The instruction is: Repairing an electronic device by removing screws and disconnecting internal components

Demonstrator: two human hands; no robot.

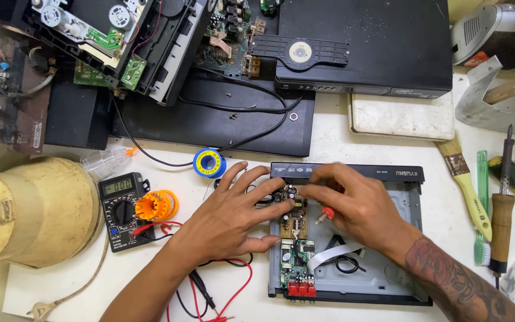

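Both hands worked inside an opened disc player chassis [400,238], a shallow grey metal tray with a black front strip, lying on the white bench top [329,143]. The left hand [233,217] lay flat across the chassis's left wall, fingers spread, the fingertips reaching the small brown circuit board [294,222] mounted at the left of the tray. The right hand [353,206] came in from the other side, its fingers curled and drawn together over the top of that same board; a red-tipped probe [325,213] showed beneath the palm, though whether the fingers pinched it could not be told. Below the brown board sat a green circuit board [296,268] with red sockets at the near edge, and a white ribbon cable [332,253] ran from it across the tray floor. To the left of the hands stood a black digital multimeter [123,209], an orange spool [156,206] just beside it, red and black test leads [222,286] trailing under the left forearm. A blue and yellow solder reel [210,163] lay just beyond the left fingertips. Well to the right were a paintbrush [466,185] and a wooden-handled soldering iron [500,220]
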